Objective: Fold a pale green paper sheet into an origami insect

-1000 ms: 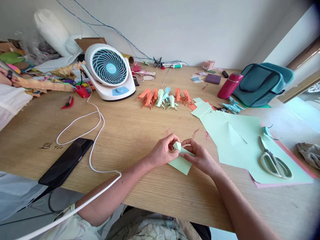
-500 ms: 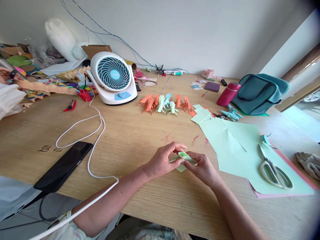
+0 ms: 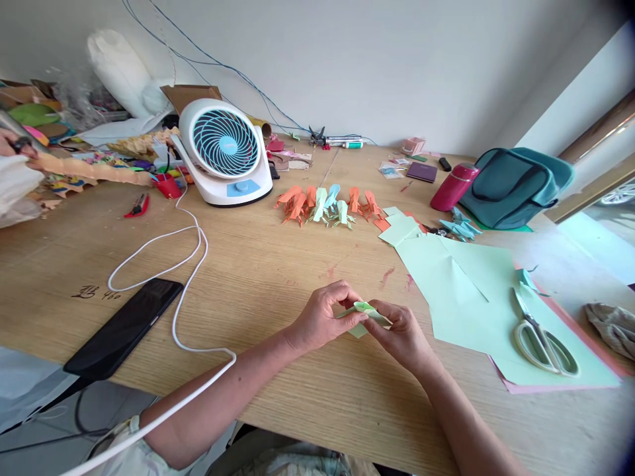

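Note:
A small piece of folded light green paper is held between both hands just above the table. My left hand pinches its left side, the thumb in front and the fingers curled behind the top edge. My right hand grips the right side with thumb and forefinger. The two thumbs nearly meet at the near edge, and a pocket-like fold shows at the top. Beyond the hands stands a row of folded paper figures in orange, pale green and blue.
Light green sheets lie on the right with scissors on top. Behind them are a pink bottle and a teal bag. A fan, a white cable and a phone are left. Another person's hand shows far left.
The fingers of my left hand have curled in closer to the paper's top edge. The paper stays in both hands. At the far left, the other person's hand has shifted slightly.

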Demonstrator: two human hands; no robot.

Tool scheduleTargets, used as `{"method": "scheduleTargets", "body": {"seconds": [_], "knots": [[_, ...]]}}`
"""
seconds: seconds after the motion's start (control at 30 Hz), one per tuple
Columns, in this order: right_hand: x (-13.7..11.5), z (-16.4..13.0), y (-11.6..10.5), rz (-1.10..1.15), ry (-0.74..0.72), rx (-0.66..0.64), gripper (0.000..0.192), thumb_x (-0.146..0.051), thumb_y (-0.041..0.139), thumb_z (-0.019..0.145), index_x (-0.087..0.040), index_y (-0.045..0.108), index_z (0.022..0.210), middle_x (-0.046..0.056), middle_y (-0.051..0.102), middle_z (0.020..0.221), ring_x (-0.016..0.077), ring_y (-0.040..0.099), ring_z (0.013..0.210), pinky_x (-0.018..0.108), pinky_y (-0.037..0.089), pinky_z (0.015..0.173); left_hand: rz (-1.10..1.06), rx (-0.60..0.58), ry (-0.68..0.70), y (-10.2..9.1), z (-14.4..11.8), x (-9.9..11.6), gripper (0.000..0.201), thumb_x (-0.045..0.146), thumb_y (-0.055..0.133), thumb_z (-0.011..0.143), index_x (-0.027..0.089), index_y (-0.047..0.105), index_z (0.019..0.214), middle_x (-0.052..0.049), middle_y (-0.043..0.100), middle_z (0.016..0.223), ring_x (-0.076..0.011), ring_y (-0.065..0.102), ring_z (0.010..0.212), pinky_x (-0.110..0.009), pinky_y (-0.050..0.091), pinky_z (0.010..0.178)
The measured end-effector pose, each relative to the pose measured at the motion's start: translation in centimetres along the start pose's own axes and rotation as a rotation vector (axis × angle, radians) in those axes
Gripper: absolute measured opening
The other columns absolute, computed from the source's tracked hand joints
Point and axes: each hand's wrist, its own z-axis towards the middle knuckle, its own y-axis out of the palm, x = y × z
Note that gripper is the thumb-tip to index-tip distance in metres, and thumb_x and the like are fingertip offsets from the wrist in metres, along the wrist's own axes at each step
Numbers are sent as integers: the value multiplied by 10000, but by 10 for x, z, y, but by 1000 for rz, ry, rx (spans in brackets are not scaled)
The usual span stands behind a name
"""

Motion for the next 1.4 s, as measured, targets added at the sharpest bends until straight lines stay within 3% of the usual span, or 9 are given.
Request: {"method": "scheduleTargets", "body": {"seconds": [0.13, 0.6, 0.93, 1.4], "knots": [[-2, -1, 1, 19, -16, -5, 217, -349, 606, 924, -171, 681, 825, -17, 554, 676, 118, 476, 633, 218, 347, 579, -33, 8, -5, 1, -1, 1, 103, 194, 703, 845, 164, 620, 792, 13, 589, 777, -111, 559, 753, -223, 442, 722], [-3, 0, 7, -12, -10, 54, 233, -348, 582, 929, -169, 659, 801, -9, 589, 672, 126, 508, 621, 223, 369, 567, -74, 55, -32, 4, 0, 1, 149, 244, 699, 860, 156, 632, 760, -4, 599, 756, -126, 563, 743, -241, 446, 722], [-1, -2, 3, -101, -110, 79, 177, -318, 572, 944, -203, 657, 840, 23, 674, 799, 168, 602, 750, 262, 452, 712, -63, 46, 56, 1, -1, 0, 67, 221, 707, 869, 163, 723, 839, -24, 608, 799, -138, 594, 786, -253, 468, 756], [0, -1, 2, -125, -192, 79, 202, -342, 571, 957, -207, 641, 824, 32, 676, 774, 175, 604, 718, 298, 467, 718, -88, 52, 30, 3, -2, -3, 109, 264, 723, 861, 164, 709, 818, -18, 603, 806, -139, 590, 798, -263, 466, 774]]}}
